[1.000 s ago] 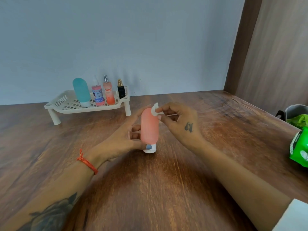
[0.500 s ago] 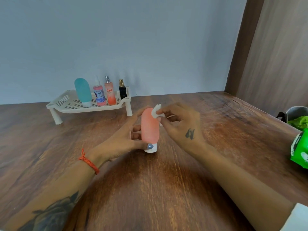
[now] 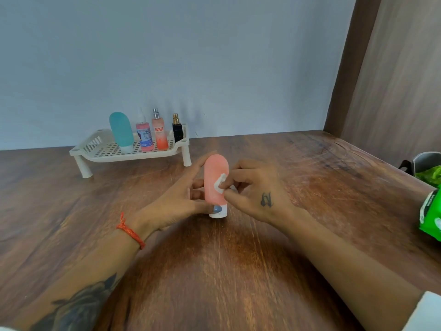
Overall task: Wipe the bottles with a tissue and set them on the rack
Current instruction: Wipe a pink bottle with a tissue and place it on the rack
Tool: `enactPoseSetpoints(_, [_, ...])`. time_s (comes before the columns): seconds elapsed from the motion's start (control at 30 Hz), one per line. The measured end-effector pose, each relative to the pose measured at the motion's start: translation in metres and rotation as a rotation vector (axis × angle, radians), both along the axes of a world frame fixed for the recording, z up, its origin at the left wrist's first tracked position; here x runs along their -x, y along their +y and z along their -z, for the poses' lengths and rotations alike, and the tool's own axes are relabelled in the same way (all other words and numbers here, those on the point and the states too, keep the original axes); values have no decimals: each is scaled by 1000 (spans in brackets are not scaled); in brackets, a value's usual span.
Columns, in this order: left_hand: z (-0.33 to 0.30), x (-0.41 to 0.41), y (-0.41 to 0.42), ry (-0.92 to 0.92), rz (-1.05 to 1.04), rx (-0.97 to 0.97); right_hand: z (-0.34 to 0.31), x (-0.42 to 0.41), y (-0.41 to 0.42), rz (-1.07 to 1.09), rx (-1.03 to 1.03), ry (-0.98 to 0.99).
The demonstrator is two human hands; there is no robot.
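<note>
On the counter [image 3: 238, 271], the rack [image 3: 105, 152] (four bottles aboard) lies far-left of the upright pink bottle [image 3: 216, 180], gripped by the nearer left hand [image 3: 176, 201]; the right hand [image 3: 255, 194] pinches tissue [image 3: 219, 185] against it.

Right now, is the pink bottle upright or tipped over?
Upright: the pink bottle stands cap-down on the table, steadied by the left hand.
</note>
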State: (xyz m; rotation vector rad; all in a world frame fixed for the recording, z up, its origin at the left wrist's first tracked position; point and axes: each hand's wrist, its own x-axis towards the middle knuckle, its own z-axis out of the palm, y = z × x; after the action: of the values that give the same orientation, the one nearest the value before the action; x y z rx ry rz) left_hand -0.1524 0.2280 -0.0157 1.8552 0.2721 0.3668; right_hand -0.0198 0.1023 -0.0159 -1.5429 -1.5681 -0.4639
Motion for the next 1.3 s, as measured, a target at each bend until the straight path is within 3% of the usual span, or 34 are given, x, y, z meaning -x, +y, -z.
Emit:
enactPoseSetpoints(0.13, [1, 0, 3, 23, 9, 4, -1, 2, 1, 57, -157, -65])
enactPoseSetpoints(0.3, [1, 0, 2, -21, 26, -14, 3, 5, 7, 57, -72, -177])
enactPoseSetpoints(0.7, [1, -1, 0, -10, 3, -25, 0, 5, 2, -35, 13, -99])
enactPoseSetpoints(0.8, [2, -3, 0, 5, 11, -34, -2, 4, 3, 15, -135, 30])
enactPoseSetpoints(0.87, [2, -2, 0, 9, 11, -44, -3, 4, 5, 67, -192, -7])
enactPoseSetpoints(1.03, [2, -2, -1, -23, 22, -50, 2, 8, 7, 67, -73, -199])
enactPoseSetpoints(1.3, [0, 0, -5, -27, 20, -32, 1, 8, 3, -55, 14, -259])
